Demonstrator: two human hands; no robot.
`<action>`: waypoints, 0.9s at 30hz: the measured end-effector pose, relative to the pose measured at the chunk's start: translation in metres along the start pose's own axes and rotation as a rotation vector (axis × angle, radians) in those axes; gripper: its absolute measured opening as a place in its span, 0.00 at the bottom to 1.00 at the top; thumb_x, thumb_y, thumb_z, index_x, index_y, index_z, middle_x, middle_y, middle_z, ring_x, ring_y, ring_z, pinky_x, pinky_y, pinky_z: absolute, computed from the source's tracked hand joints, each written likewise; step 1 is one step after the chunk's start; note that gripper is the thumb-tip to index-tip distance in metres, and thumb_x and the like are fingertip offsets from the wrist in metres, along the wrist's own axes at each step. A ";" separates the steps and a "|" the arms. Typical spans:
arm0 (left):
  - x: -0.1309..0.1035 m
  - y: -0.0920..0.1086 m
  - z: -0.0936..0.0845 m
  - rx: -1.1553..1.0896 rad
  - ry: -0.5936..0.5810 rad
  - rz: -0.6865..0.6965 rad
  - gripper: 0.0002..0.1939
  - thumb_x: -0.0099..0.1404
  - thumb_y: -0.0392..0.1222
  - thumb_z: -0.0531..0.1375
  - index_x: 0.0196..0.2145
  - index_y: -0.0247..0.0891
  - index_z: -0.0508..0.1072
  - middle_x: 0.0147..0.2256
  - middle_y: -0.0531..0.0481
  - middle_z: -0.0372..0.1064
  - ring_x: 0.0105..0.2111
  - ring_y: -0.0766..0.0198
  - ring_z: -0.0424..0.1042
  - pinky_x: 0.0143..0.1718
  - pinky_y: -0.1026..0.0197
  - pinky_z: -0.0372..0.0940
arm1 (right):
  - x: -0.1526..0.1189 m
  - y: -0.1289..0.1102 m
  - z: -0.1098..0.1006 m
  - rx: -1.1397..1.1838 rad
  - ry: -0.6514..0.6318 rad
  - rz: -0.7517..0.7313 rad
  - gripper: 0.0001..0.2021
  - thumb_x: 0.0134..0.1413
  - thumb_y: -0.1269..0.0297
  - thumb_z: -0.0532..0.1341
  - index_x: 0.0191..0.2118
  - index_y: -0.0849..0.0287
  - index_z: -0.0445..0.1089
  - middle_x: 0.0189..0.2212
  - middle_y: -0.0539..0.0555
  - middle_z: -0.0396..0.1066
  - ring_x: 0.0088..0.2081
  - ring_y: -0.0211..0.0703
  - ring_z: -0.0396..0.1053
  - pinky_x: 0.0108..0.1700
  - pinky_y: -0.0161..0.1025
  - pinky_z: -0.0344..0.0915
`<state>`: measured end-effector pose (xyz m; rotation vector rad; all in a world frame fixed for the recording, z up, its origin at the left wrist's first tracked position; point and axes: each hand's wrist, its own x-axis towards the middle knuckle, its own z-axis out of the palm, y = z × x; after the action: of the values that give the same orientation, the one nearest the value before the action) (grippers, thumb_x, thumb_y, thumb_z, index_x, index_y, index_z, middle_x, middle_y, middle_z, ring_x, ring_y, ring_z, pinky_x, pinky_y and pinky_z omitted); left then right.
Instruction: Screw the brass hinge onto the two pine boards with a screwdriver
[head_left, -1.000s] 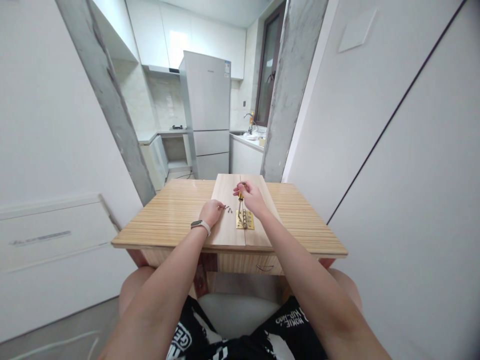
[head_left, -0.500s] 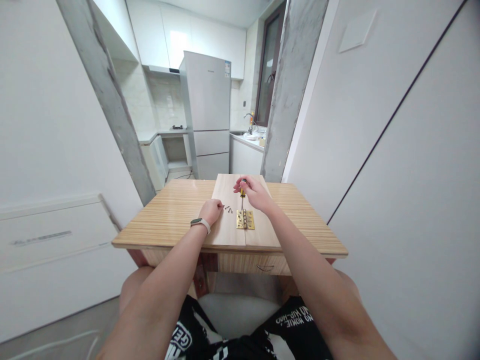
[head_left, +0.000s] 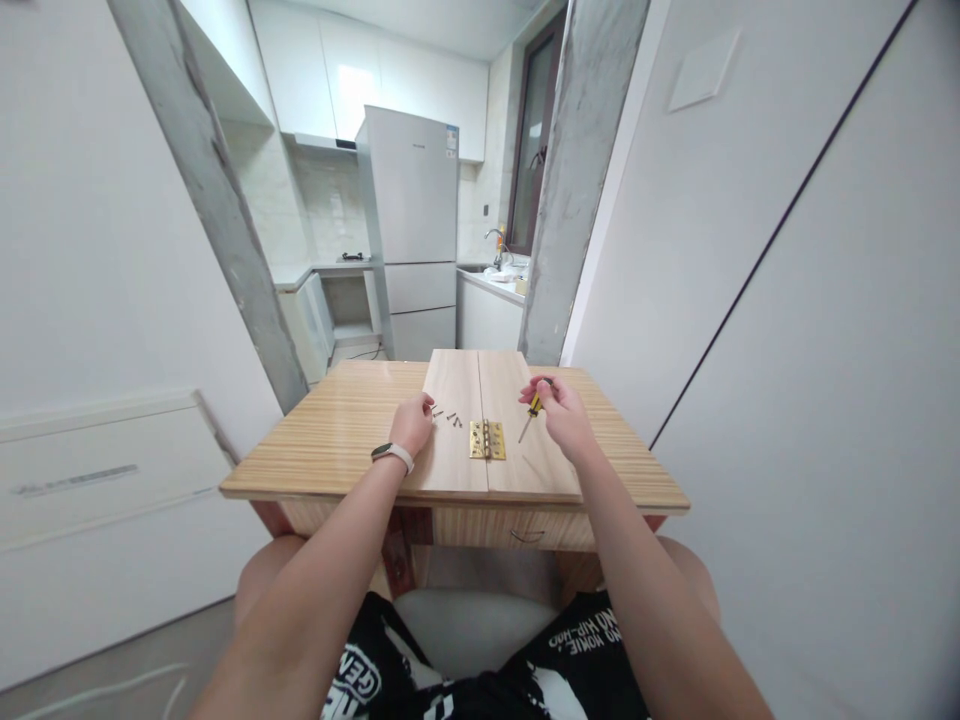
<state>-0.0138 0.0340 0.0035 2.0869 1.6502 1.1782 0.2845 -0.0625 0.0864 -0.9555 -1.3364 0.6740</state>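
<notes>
A brass hinge (head_left: pixel 487 440) lies spread flat over the seam between two pale wooden boards (head_left: pixel 455 372). My right hand (head_left: pixel 559 408) grips a yellow-and-black screwdriver (head_left: pixel 535 406) to the right of the hinge, its shaft slanting down to the left above the right board. At the left edge of the boards, my left hand (head_left: pixel 412 424) is closed, thumb and fingertips together beside several loose screws (head_left: pixel 451 416). Whether a screw is between those fingertips is too small to make out.
The boards rest on a striped wood-grain table (head_left: pixel 322 430) with a drawer handle (head_left: pixel 527 537) at the front. Beyond it stand a silver refrigerator (head_left: pixel 420 200) and a counter with a sink (head_left: pixel 474 268). White panels flank the table on both sides.
My right hand has carried the screwdriver off the hinge, to the right and tilted. My left hand has shifted slightly left, where another screw now shows by its fingertips.
</notes>
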 end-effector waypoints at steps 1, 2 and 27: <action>-0.001 0.000 -0.002 -0.024 0.011 -0.003 0.11 0.68 0.28 0.61 0.43 0.37 0.81 0.40 0.43 0.81 0.39 0.57 0.79 0.46 0.59 0.69 | -0.003 0.002 -0.004 -0.005 0.020 0.003 0.24 0.62 0.35 0.63 0.44 0.54 0.70 0.37 0.55 0.78 0.38 0.47 0.78 0.44 0.47 0.72; -0.001 0.000 -0.003 -0.048 0.019 -0.001 0.11 0.67 0.27 0.61 0.43 0.37 0.81 0.40 0.44 0.81 0.39 0.58 0.79 0.46 0.59 0.70 | -0.005 0.004 -0.008 -0.013 0.035 0.004 0.24 0.63 0.36 0.62 0.44 0.54 0.70 0.37 0.55 0.78 0.38 0.47 0.78 0.44 0.47 0.71; -0.022 0.096 0.046 -0.457 -0.164 0.069 0.08 0.63 0.26 0.68 0.38 0.36 0.81 0.37 0.46 0.82 0.37 0.62 0.81 0.42 0.61 0.75 | -0.023 0.004 0.002 -0.051 0.006 -0.043 0.19 0.69 0.42 0.58 0.46 0.54 0.69 0.37 0.55 0.76 0.36 0.46 0.75 0.44 0.46 0.70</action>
<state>0.0855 -0.0047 0.0231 1.8977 1.1161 1.2276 0.2795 -0.0799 0.0710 -0.9657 -1.3710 0.6063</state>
